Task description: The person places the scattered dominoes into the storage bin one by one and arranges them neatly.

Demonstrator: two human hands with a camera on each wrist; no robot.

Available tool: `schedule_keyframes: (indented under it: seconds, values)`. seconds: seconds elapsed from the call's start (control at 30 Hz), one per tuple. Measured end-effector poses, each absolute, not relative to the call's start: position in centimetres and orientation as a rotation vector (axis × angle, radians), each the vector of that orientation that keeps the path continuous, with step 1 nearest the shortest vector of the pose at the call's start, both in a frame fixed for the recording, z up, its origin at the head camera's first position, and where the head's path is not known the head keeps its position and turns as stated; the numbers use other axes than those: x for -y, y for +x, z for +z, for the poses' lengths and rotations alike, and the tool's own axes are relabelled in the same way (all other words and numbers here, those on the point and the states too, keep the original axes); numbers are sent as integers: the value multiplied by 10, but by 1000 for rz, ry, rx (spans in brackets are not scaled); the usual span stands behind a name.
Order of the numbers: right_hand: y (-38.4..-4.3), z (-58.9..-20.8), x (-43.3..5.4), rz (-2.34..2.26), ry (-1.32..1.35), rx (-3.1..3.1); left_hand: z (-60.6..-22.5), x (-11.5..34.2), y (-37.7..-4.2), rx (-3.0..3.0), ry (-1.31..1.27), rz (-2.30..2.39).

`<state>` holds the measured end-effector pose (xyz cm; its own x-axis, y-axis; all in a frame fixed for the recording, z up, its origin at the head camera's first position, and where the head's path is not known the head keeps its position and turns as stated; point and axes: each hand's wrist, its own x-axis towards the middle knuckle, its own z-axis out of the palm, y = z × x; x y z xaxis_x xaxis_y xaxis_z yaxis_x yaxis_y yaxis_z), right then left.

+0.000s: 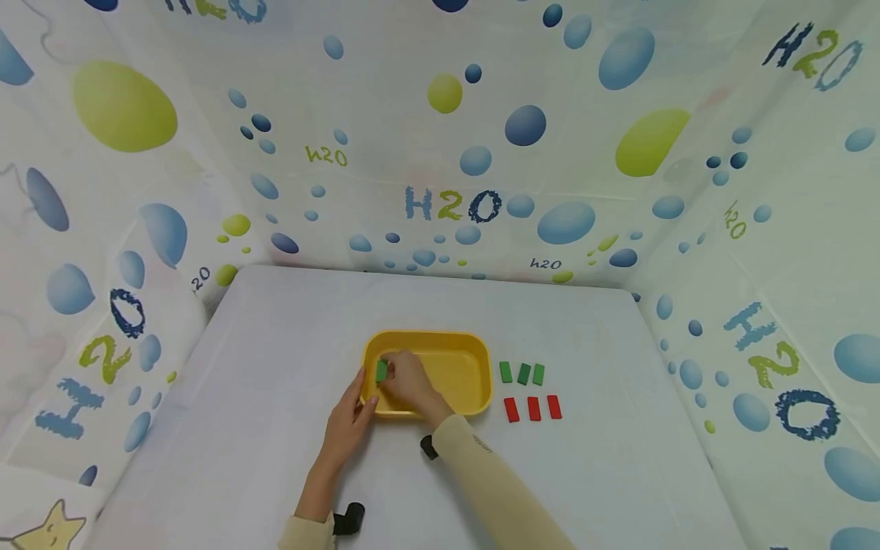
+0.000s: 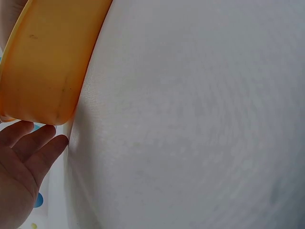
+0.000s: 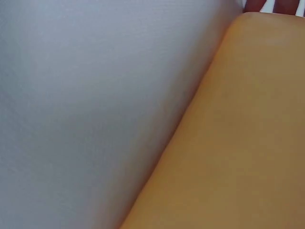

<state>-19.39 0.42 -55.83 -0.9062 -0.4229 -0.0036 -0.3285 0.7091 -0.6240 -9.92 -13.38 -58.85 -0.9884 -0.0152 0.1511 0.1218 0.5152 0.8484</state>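
A yellow rectangular tray (image 1: 454,413) sits on the white table. My left hand (image 1: 347,428) holds its near left corner, thumb over the rim and fingers against the outer end wall. In the left wrist view those fingers (image 2: 43,148) look nearly straight under the tray's end. Reaching over the near rim, my right hand (image 1: 410,380) pinches a small green block (image 1: 381,372) inside the tray at its left end. Whether the block touches the tray floor is hard to tell. The right wrist view shows the tray's outer wall (image 3: 248,124), with the right hand out of sight.
Right of the tray lie three green blocks (image 1: 524,373) in a row, and nearer to me three red blocks (image 1: 534,409). White cloth (image 1: 584,328) covers the table. Patterned curtains (image 1: 447,153) stand around the back and sides.
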Motion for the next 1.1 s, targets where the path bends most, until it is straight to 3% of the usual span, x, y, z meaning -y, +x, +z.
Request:
schedule_keyframes:
  seconds: [1.1]
  values:
    - [-195, -564, 12, -781, -439, -2745, -587, 133, -99, 2602, -115, -1455]
